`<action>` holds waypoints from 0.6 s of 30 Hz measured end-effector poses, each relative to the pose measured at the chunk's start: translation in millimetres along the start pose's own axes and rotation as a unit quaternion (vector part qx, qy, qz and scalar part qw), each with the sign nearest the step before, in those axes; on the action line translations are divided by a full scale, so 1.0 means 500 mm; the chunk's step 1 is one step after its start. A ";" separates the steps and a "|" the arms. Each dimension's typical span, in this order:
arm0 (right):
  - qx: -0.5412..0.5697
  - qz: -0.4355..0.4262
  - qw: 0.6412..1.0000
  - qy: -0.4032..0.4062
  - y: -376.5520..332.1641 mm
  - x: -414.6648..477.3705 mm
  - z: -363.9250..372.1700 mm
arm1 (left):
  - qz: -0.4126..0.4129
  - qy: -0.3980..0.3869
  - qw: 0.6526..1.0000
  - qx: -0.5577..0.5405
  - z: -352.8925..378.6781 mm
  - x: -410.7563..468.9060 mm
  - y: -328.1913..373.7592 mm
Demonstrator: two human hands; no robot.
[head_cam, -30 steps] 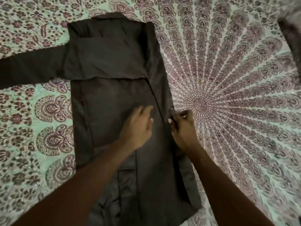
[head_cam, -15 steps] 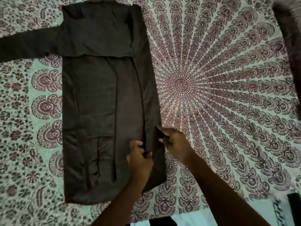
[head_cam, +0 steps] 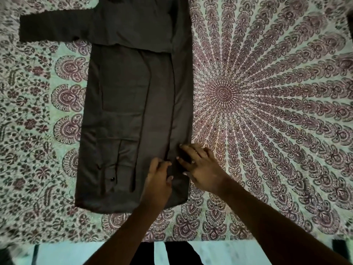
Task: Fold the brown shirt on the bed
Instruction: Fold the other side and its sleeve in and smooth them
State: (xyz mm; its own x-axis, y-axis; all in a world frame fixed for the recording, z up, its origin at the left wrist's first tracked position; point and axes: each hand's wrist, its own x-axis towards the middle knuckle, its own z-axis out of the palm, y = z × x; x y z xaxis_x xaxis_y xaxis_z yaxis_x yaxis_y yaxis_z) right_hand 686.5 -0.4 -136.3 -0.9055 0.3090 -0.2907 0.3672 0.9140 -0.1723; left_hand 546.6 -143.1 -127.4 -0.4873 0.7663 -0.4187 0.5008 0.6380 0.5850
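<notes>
Fingers (head_cam: pixel 189 151) of the right hand (head_cam: pixel 202 169) spread flat on the brown shirt (head_cam: pixel 118 111), pressing its folded-in strip; left hand (head_cam: pixel 158 182) fingers curl at the fold edge, pinch unclear; shirt lies flat on the mandala bedspread (head_cam: pixel 267 111); likely light, limp cloth, best taken at the hem corners; a second ago both hands worked higher up, right one pinching.

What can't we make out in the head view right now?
Collar end of the brown shirt: cut off by the top edge of the head view.
Left hand: whether its fingers pinch the fold or only press it is hidden by the hand itself.
Dark object at the right edge: mostly cut off, so it cannot be identified.
Dark item in the bottom right corner: dim and cut off.
</notes>
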 end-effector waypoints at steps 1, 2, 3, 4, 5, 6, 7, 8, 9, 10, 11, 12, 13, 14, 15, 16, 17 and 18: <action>-0.013 -0.019 1.000 -0.008 0.008 0.004 -0.001 | 0.005 -0.004 1.000 0.004 0.000 0.000 -0.003; -0.023 -0.035 0.999 -0.013 0.016 0.009 -0.002 | 0.003 -0.012 1.000 0.011 -0.001 -0.001 -0.005; -0.030 -0.047 0.998 -0.012 0.028 0.015 -0.002 | 0.006 -0.022 1.000 0.016 -0.001 0.001 -0.006; -0.035 -0.055 0.998 -0.011 0.040 0.028 -0.004 | 0.008 -0.033 0.999 0.021 -0.004 0.005 -0.009; -0.037 -0.057 0.998 -0.010 0.054 0.037 -0.010 | 0.011 -0.043 0.999 0.029 -0.003 0.006 -0.011; -0.040 -0.058 0.997 -0.008 0.069 0.045 -0.019 | 0.016 -0.049 0.998 0.047 -0.004 0.004 -0.010; -0.044 -0.058 0.997 -0.007 0.084 0.060 -0.027 | 0.027 -0.043 0.997 0.063 -0.006 0.006 -0.013; -0.050 -0.057 0.997 -0.008 0.099 0.077 -0.034 | 0.045 -0.032 0.996 0.076 -0.010 0.007 -0.018; -0.059 -0.055 0.997 -0.010 0.113 0.098 -0.042 | 0.062 -0.026 0.995 0.079 -0.012 0.011 -0.025; -0.068 -0.048 0.996 -0.011 0.127 0.120 -0.050 | 0.069 -0.033 0.994 0.080 -0.013 0.013 -0.031; -0.073 -0.038 0.997 -0.012 0.140 0.142 -0.062 | 0.074 -0.042 0.993 0.086 -0.015 0.016 -0.035; -0.074 -0.023 0.997 -0.015 0.152 0.167 -0.076 | 0.079 -0.047 0.991 0.099 -0.017 0.018 -0.038; -0.070 -0.008 0.997 -0.020 0.161 0.190 -0.092 | 0.089 -0.050 0.988 0.117 -0.018 0.019 -0.039; -0.063 0.009 0.998 -0.025 0.166 0.216 -0.113 | 0.098 -0.054 0.984 0.135 -0.020 0.022 -0.040; -0.054 0.024 0.998 -0.030 0.172 0.244 -0.132 | 0.104 -0.055 0.982 0.149 -0.019 0.027 -0.042; -0.052 0.032 0.998 -0.034 0.175 0.274 -0.147 | 0.104 -0.056 0.980 0.160 -0.019 0.031 -0.043; -0.056 0.034 0.997 -0.031 0.177 0.303 -0.160 | 0.102 -0.058 0.979 0.164 -0.020 0.035 -0.041; -0.059 0.033 0.997 -0.024 0.177 0.331 -0.171 | 0.097 -0.062 0.979 0.168 -0.024 0.037 -0.038</action>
State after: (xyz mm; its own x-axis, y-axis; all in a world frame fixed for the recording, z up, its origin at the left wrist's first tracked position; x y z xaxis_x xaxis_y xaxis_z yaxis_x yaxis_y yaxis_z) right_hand 550.9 154.1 -119.1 -0.8677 0.3599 -0.3430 0.3962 0.9173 -0.0398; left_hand 519.7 -142.0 -137.7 -0.2795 0.8657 -0.4153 0.7928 0.4521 0.4088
